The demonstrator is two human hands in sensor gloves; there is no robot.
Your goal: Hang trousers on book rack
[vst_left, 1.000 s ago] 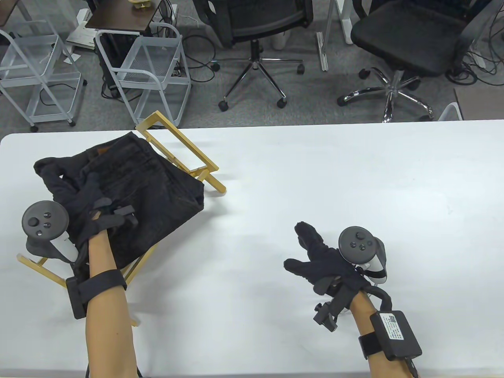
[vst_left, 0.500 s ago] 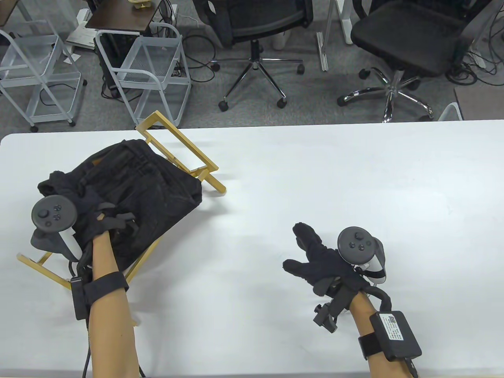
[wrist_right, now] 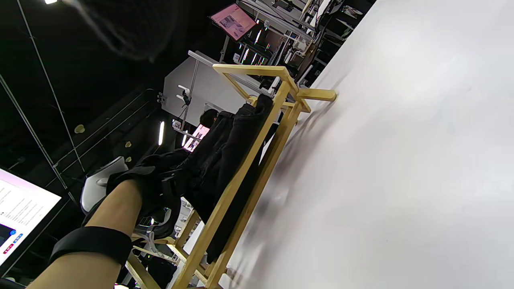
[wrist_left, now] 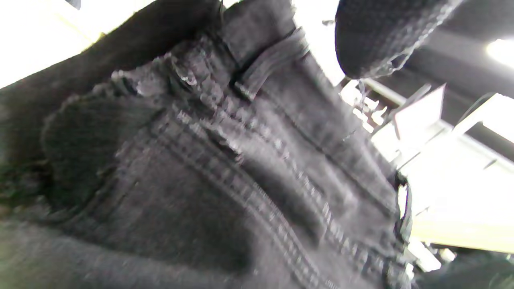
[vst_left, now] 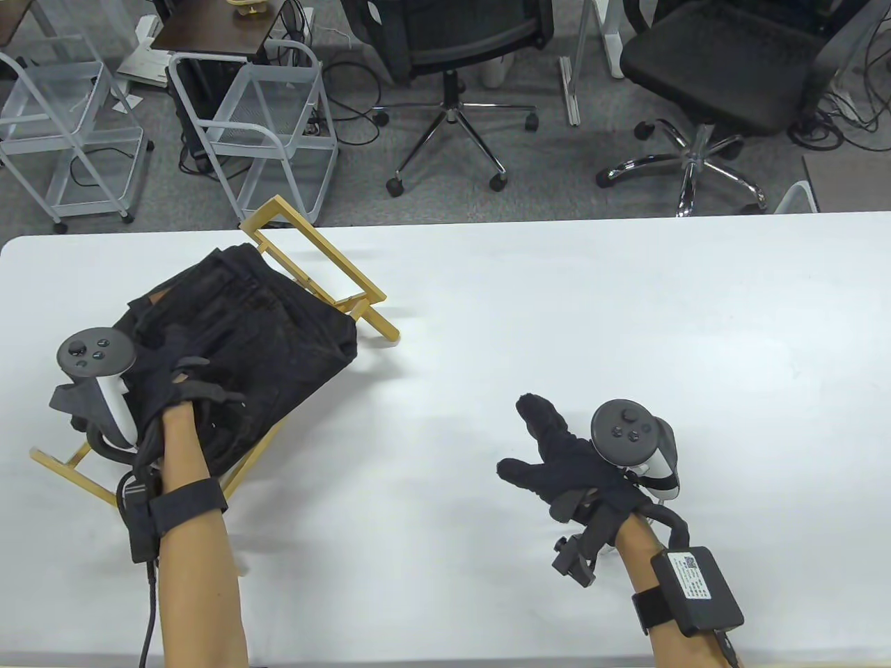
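Black trousers (vst_left: 278,327) hang over the top of a yellow wooden book rack (vst_left: 329,248) at the table's left. My left hand (vst_left: 177,362) grips their near-left part; its fingers are sunk in the cloth. The left wrist view is filled with the trousers' seams and waistband (wrist_left: 225,180), with one gloved fingertip (wrist_left: 377,36) above them. The right wrist view shows the trousers (wrist_right: 225,148) draped on the rack (wrist_right: 243,160) with my left hand (wrist_right: 148,184) in them. My right hand (vst_left: 550,452) lies open and empty on the white table (vst_left: 557,313), well right of the rack.
The rack's low foot (vst_left: 69,473) sticks out near the table's left front. Beyond the far edge stand two white wire carts (vst_left: 264,132) and two office chairs (vst_left: 452,42) on the floor.
My left hand has drawn the loose bunch of trousers from the far left in toward the rack, so the cloth lies more compactly. My right hand has barely moved.
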